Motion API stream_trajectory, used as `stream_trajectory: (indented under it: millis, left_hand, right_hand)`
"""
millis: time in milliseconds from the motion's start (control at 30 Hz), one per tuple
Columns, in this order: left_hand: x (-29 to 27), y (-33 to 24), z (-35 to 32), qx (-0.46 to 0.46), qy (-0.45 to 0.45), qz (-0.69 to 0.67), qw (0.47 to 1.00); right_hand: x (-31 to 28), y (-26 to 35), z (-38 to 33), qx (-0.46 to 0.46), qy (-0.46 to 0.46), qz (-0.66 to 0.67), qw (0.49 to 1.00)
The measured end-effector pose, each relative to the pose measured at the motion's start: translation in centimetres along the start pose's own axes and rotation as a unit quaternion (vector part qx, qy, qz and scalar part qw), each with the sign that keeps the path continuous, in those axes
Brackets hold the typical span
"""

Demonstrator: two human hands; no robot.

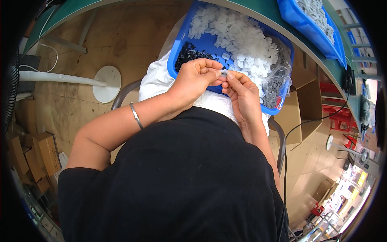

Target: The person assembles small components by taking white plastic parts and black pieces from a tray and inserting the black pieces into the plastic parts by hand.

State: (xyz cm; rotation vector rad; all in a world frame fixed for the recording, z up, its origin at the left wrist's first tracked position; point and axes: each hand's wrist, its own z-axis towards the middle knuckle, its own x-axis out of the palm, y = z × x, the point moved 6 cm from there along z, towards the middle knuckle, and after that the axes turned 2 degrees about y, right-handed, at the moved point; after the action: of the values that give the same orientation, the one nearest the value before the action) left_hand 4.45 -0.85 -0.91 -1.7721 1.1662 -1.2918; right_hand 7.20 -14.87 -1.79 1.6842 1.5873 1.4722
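My left hand (194, 77) and my right hand (244, 89) meet over the near side of a blue tray (172, 60) on my lap. Between the thumbs and fingertips of both hands is a small pale grey plastic piece (224, 73), partly covered by the fingers. In the tray, translucent white plastic pieces (242, 34) are heaped across the far and right side. Small black pieces (189, 55) lie at the left, close to my left hand. A clear plastic bag (279, 76) and dark grey pieces (273, 90) fill the right end.
A green table (117, 2) curves over the tray's far side. On it at the right stands another blue bin (322, 36) of pale pieces. An open cardboard box (308, 105) is on the floor to the right, near a black cable (286, 173). A round white base (107, 84) stands left.
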Motion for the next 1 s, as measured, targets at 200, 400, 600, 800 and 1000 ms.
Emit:
stream_trajectory:
  millis: [200, 400, 600, 800, 1000]
  left_hand:
    - [0.2, -0.4, -0.3, -0.019, 0.000, 0.011, 1.000]
    - [0.8, -1.7, -0.6, 0.037, 0.010, 0.040, 0.998]
    - [1.3, -3.0, -0.6, 0.109, 0.016, 0.048, 0.993]
    - [1.1, -5.5, 0.9, 0.144, 0.034, 0.077, 0.986]
    - [-0.2, -3.5, 2.3, 0.160, 0.100, 0.397, 0.898]
  right_hand:
    - [0.1, 1.4, -0.5, -0.042, -0.027, -0.151, 0.987]
    - [1.1, 3.4, -1.2, -0.164, -0.021, -0.274, 0.947]
    - [2.6, 5.4, -2.4, -0.279, -0.059, -0.361, 0.888]
    - [3.8, 15.1, -2.7, -0.524, -0.093, -0.466, 0.707]
    - [1.0, 28.6, 0.3, -0.572, -0.210, -0.466, 0.641]
